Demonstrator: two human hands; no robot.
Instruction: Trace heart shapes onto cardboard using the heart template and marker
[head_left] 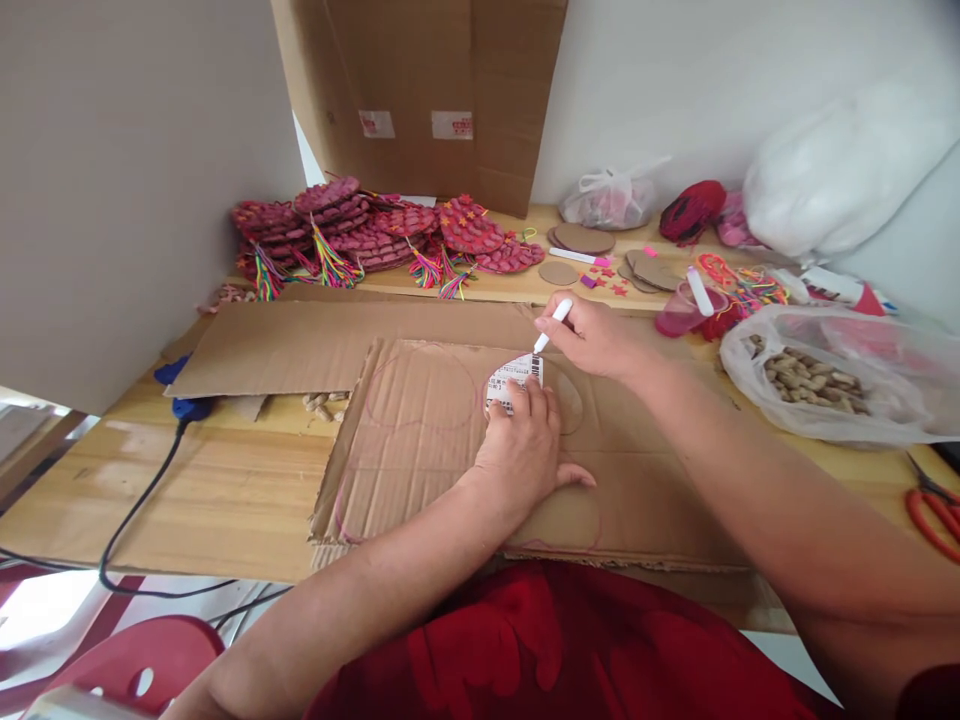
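My right hand (589, 335) is closed around a white marker pen (555, 322). The pen's tip touches the upper edge of a round cardboard piece (571, 398) that carries a white printed label (502, 382). With fingers spread, my left hand (525, 435) lies over this piece and presses it against a large brown cardboard sheet (420, 470); part of its outline is hidden under the hand. Thin reddish outlines (367, 400) are drawn on the sheet, left of the piece and along the near edge.
Behind lie stacked red decorations (405, 228) with colourful tassels. Cardboard discs (585, 238), a pink cup (679, 308) and a bag of peanuts (814, 380) stand farther right. Red-handled scissors (934, 510) lie at the right edge. A black cable (142, 500) hangs at left.
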